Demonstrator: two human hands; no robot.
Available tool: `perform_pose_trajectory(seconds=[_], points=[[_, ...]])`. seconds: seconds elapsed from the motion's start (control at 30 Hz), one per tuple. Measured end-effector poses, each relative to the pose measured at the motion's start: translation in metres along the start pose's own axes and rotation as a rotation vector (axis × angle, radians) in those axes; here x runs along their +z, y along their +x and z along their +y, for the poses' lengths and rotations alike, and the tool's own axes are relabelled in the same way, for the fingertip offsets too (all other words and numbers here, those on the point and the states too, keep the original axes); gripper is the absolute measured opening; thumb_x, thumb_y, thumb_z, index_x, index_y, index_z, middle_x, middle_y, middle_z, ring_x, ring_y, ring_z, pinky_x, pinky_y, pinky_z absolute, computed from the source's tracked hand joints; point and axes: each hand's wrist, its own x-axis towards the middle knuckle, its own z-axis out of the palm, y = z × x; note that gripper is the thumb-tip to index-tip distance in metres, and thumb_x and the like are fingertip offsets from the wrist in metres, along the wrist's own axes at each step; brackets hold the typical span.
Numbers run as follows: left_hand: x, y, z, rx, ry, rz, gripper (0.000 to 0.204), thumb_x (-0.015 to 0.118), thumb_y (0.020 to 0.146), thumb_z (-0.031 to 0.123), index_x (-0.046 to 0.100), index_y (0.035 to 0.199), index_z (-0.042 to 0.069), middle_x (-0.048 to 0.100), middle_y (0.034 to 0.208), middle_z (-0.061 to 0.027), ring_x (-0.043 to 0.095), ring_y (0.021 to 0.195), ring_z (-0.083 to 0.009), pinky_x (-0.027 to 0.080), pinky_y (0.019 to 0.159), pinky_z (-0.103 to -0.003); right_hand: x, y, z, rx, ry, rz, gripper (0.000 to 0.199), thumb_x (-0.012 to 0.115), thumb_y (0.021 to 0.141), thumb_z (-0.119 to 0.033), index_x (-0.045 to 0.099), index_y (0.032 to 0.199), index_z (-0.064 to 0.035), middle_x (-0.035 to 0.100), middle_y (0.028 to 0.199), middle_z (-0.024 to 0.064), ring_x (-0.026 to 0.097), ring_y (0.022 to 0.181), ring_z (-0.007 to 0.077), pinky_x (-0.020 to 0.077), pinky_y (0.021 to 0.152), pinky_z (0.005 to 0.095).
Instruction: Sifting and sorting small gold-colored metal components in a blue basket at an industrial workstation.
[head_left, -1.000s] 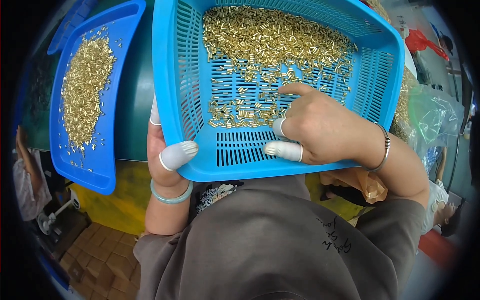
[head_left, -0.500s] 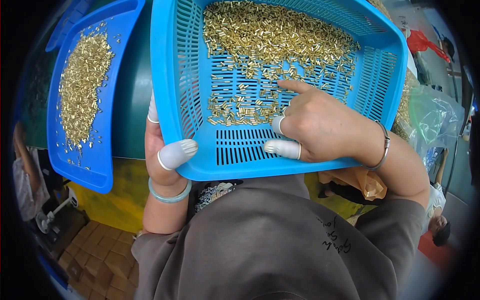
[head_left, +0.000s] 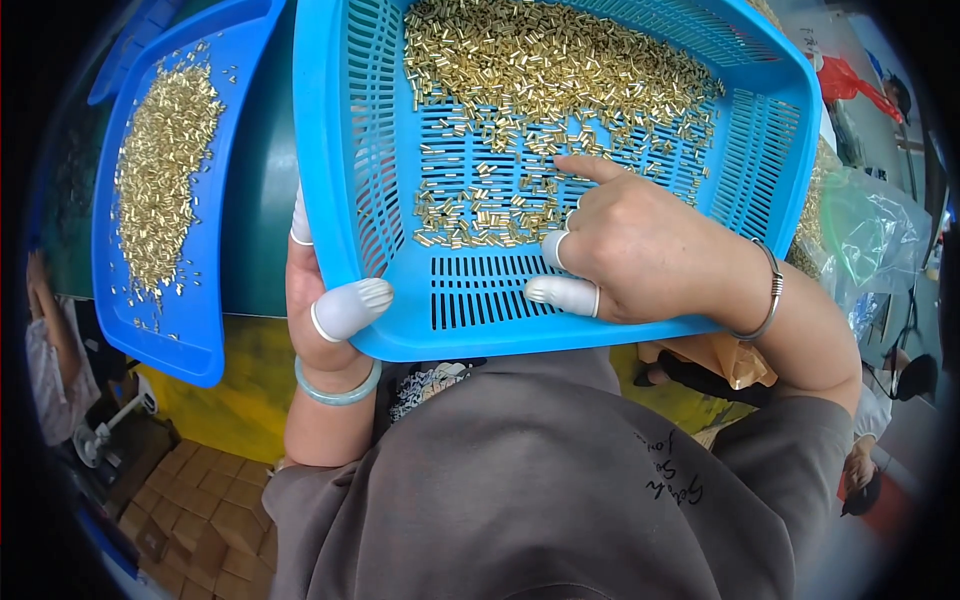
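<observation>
A light-blue slotted plastic basket (head_left: 330, 200) is tilted in front of me. Small gold-coloured metal tubes (head_left: 560, 70) are heaped at its far side, with a thinner scatter on the slots nearer me. My left hand (head_left: 325, 310) grips the near left corner, its white-capped thumb over the rim and its other fingers mostly hidden behind the wall. Inside the basket, my right hand (head_left: 640, 250) stretches its index finger to the edge of the scattered tubes. The thumb, in a white finger cot, sits apart over the near slots, and the remaining fingers are bent. No tube shows in its grasp.
To the left, a darker blue tray (head_left: 215, 300) with more gold tubes lies on a green table (head_left: 265, 200). Clear plastic bags (head_left: 880, 215) crowd the right side. Cardboard boxes (head_left: 200, 500) stand at lower left. Other people show at both edges.
The basket has shifted very slightly left. My hands keep nearly the same pose. A person at the far right edge has moved.
</observation>
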Motion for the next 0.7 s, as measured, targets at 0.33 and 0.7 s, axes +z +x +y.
perform_pose_trajectory(seconds=[0.33,0.7], points=[[-0.003,0.002,-0.001,-0.001,0.006,-0.020,0.083,0.056,0.054,0.002,0.030,0.133,0.001,0.042,0.127,-0.0182,0.043,0.117,-0.0313,0.034,0.100,-0.043,-0.005,0.000,-0.002,0.013,0.020,-0.002,0.032,0.059,0.080,-0.029,0.055,0.060,-0.0043,0.043,0.044,0.0099,0.050,0.045,0.0288,0.0366,0.093,0.0480],[-0.007,0.001,-0.004,-0.020,-0.054,-0.085,0.081,0.055,0.058,0.000,0.027,0.135,0.002,0.040,0.129,-0.0202,0.041,0.119,-0.0348,0.033,0.101,-0.047,-0.038,-0.057,-0.019,0.161,0.172,0.302,0.018,0.061,0.077,-0.017,0.059,0.083,-0.0003,0.057,0.066,0.0098,0.057,0.063,0.0240,0.0415,0.088,0.0409]])
